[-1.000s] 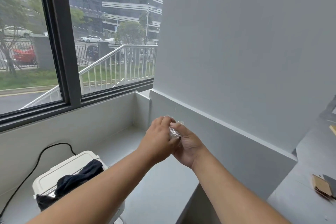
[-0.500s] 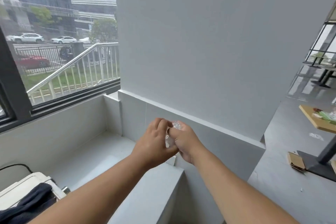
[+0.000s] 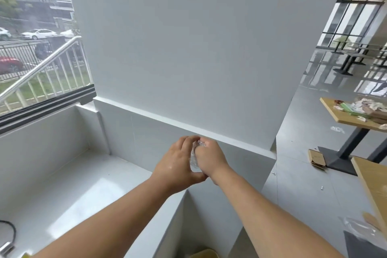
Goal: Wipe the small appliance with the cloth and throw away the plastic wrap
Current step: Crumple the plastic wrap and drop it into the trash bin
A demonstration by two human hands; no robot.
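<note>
Crinkled clear plastic wrap [image 3: 194, 158] sat clamped between my left hand [image 3: 178, 165] and right hand [image 3: 210, 158]; I judged tighter balling best before binning.

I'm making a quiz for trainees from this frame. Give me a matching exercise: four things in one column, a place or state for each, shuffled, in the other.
Things
1. plastic wrap
2. flat cardboard piece
3. black cable
4. red car

Places or states
A. lying on the grey floor by the table's base
B. outside, beyond the window
C. crumpled between the left hand and right hand
D. curving at the left edge, on the white ledge

Pairs: 1-C, 2-A, 3-D, 4-B
</note>
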